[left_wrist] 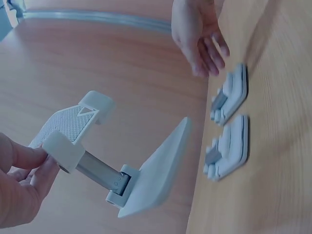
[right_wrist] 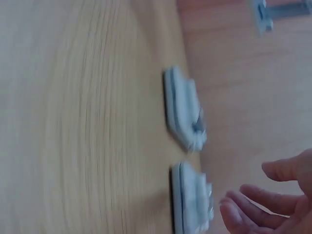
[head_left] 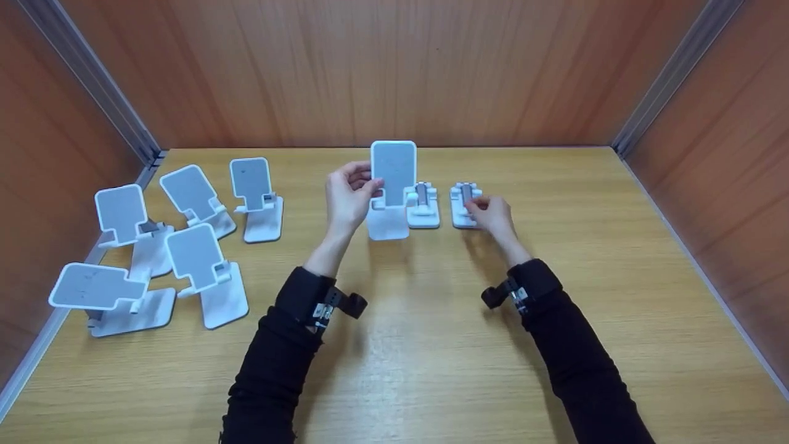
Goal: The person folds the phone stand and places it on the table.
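My left hand (head_left: 349, 196) pinches an unfolded white phone stand (head_left: 394, 166) by the edge of its grey-padded plate. In the left wrist view the stand hangs in the air, with its metal stem (left_wrist: 100, 170) joining the plate to the flat base (left_wrist: 158, 170). My right hand (head_left: 491, 216) hovers near a folded phone stand (head_left: 459, 209), its fingers relaxed and holding nothing; the right wrist view shows a gap between the fingertips (right_wrist: 231, 212) and that stand. A second folded phone stand (head_left: 424, 216) lies just left of it, partly behind the held one.
Several unfolded phone stands stand at the left of the wooden table (head_left: 431, 370), among them one stand (head_left: 251, 185) at the back and another (head_left: 196, 256) nearer the front. Wood-grain panels (head_left: 394, 74) enclose the back and both sides.
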The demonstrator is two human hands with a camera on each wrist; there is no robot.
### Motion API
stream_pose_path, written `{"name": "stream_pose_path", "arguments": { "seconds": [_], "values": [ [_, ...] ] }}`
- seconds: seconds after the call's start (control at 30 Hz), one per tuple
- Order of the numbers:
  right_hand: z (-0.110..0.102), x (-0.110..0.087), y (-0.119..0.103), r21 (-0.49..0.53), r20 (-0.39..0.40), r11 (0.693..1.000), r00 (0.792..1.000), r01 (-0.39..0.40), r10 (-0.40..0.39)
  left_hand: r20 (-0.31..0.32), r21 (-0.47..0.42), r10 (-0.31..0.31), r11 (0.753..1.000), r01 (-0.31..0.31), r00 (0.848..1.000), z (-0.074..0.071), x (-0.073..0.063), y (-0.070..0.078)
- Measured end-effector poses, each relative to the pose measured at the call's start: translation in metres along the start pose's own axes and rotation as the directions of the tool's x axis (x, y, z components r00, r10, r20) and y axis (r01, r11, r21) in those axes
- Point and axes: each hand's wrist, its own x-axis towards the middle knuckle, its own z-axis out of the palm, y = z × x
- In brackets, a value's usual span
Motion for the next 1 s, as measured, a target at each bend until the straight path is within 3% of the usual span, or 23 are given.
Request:
{"name": "stream_pose_path", "arguments": {
  "seconds": [0.13,0.23,0.37,0.47,0.57,0.87,1.0],
  "values": [
    [0.014,-0.019,-0.007,0.196,0.167,0.980,0.986,-0.020,-0.013,0.000,-0.060,0.025,0.998,-0.025,1.000,0.008,-0.009,0.000],
    [0.024,-0.031,-0.007,0.314,0.306,0.948,0.951,-0.056,-0.045,-0.001,-0.098,0.030,0.995,-0.030,1.000,0.013,-0.015,-0.003],
    [0.036,-0.043,-0.005,0.495,0.451,0.854,0.887,-0.158,-0.098,0.010,-0.128,0.031,0.991,-0.030,0.999,0.020,-0.022,-0.009],
    [0.042,-0.049,-0.005,0.590,0.499,0.771,0.859,-0.240,-0.115,0.020,-0.137,0.034,0.990,-0.031,0.999,0.023,-0.025,-0.013],
    [0.045,-0.054,-0.007,0.622,0.502,0.735,0.858,-0.269,-0.111,0.022,-0.132,0.041,0.991,-0.038,0.999,0.025,-0.028,-0.017],
    [0.051,-0.061,-0.008,0.561,0.436,0.785,0.900,-0.262,-0.011,-0.027,-0.039,0.067,0.997,-0.068,0.997,0.028,-0.030,-0.027],
    [0.053,-0.064,-0.004,0.574,0.419,0.778,0.908,-0.256,-0.010,-0.045,0.004,0.081,0.997,-0.081,0.996,0.031,-0.031,-0.032]
  ]
}}
